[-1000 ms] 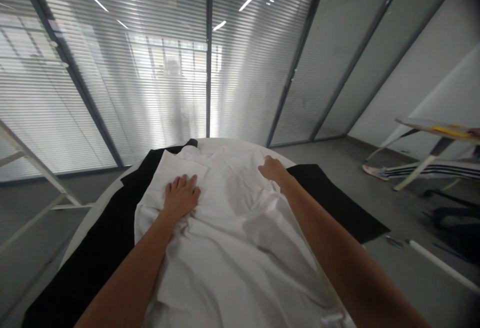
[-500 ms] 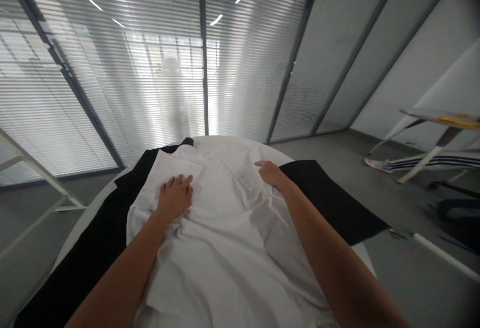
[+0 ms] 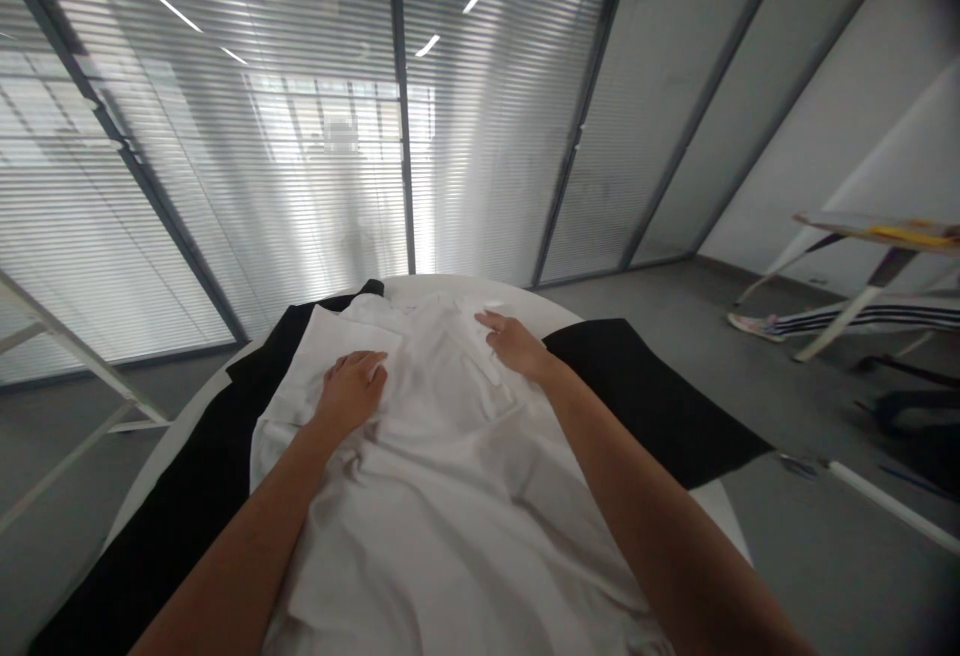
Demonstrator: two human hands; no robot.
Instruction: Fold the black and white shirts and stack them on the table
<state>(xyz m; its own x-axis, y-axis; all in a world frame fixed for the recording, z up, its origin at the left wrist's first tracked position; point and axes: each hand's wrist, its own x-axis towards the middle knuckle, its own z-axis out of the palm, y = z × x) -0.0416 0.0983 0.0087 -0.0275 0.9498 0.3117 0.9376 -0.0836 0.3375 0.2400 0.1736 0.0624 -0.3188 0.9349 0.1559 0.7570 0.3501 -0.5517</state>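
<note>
Garment of white cloth lies under both hands, spread over the round white table, and its larger part comes from the hands back toward the person, with many soft folds. The left hand is palm down on its left upper part, partly open, with the fingers loosely bent; whether it grips some of the fabric, I cannot tell. The right hand is at the right upper part, with the index finger stretched inward and the other fingers curled; I cannot tell if cloth is pinched beneath them. Outward from the left hand, a black cloth runs along the white edge, and to the right of the right hand another black piece reaches beyond the table; whether both are one garment is hidden. Well ahead of the hands stands a glass wall with blinds. Far to the right of the right hand are a second table with something yellow on it, and, below, a person's striped trouser leg and shoe.
</note>
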